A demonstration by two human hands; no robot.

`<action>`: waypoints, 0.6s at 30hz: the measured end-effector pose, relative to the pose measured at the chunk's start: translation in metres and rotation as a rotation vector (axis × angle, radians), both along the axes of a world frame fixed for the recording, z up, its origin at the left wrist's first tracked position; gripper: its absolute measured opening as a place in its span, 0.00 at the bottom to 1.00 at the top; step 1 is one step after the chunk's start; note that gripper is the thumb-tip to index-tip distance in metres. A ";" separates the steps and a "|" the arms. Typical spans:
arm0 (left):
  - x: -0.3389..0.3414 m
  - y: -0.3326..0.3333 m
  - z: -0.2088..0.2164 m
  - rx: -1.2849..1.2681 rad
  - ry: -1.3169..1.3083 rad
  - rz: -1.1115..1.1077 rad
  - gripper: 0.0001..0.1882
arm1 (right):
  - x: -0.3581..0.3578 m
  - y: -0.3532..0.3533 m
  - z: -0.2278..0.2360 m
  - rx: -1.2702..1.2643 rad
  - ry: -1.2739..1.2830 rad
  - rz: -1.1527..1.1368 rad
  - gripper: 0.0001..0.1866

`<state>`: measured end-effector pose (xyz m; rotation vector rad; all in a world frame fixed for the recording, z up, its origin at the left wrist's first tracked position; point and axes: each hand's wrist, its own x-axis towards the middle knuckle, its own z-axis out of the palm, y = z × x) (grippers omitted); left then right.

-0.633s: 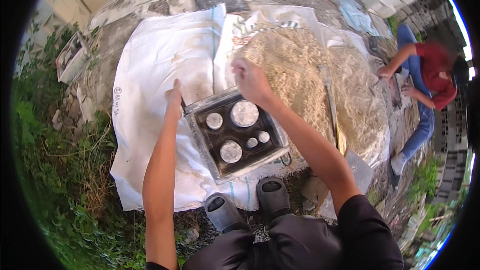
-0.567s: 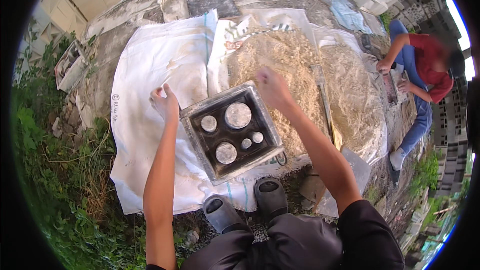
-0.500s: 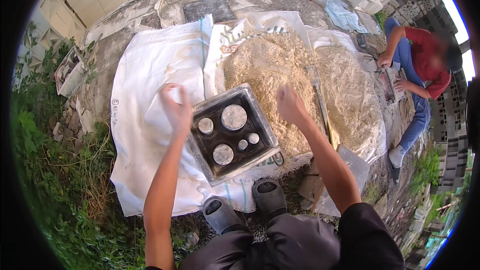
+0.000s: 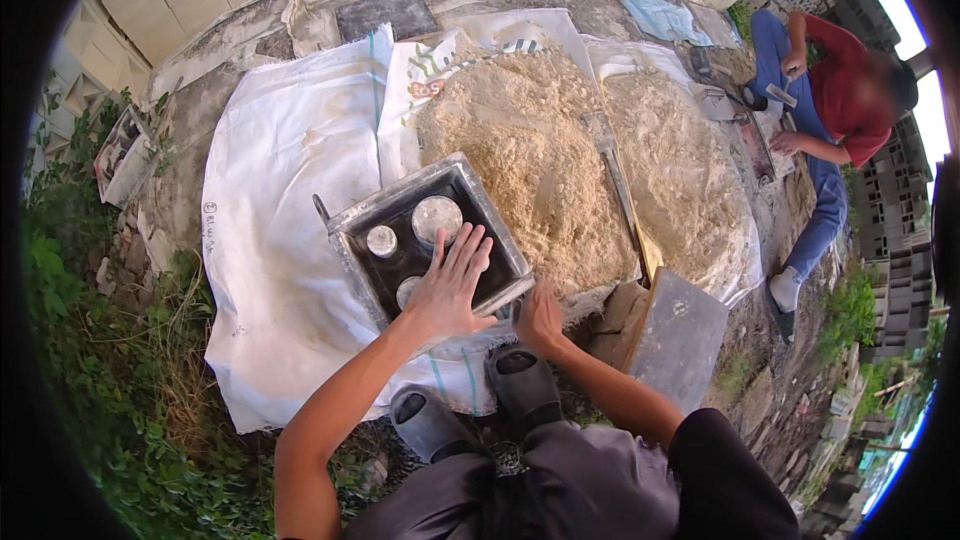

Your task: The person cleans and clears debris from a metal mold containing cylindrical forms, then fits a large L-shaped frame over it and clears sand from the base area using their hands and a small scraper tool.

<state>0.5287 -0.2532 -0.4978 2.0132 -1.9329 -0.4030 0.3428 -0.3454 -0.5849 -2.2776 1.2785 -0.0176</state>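
A square, worn metal mould (image 4: 480,190) with a raised rim and round grey cylinders inside lies tilted across the edge of the white sack and the sand. My left hand (image 4: 448,285) is spread flat over its inside, fingers apart, hiding some of the cylinders. The large cylinder (image 4: 437,218) and a smaller one (image 4: 381,241) show beyond the fingers. At the near right corner, my right hand (image 4: 540,318) is closed around the mould's loop handle, its fingers partly hidden. Another loop handle (image 4: 320,208) sticks out at the far left corner.
A heap of damp yellowish sand (image 4: 530,140) lies on sacks, with a long flat bar (image 4: 622,190) across it. White sacking (image 4: 290,150) spreads left. A grey board (image 4: 680,340) leans near my right arm. A co-worker in red (image 4: 845,80) sits at right with a trowel.
Both hands have come down to the mould: the left from its far left side onto its middle, the right from above the sand to the near corner. The co-worker has lifted a trowel.
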 end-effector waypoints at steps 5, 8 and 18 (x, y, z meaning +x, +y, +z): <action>-0.002 -0.001 -0.006 -0.007 -0.031 -0.027 0.59 | 0.009 -0.017 -0.020 0.006 -0.073 -0.038 0.18; 0.000 0.001 -0.007 0.006 -0.042 -0.019 0.58 | 0.010 -0.020 -0.021 0.053 -0.146 0.022 0.18; 0.000 0.000 -0.002 0.013 -0.065 -0.038 0.58 | 0.003 -0.042 -0.033 0.345 -0.284 0.209 0.19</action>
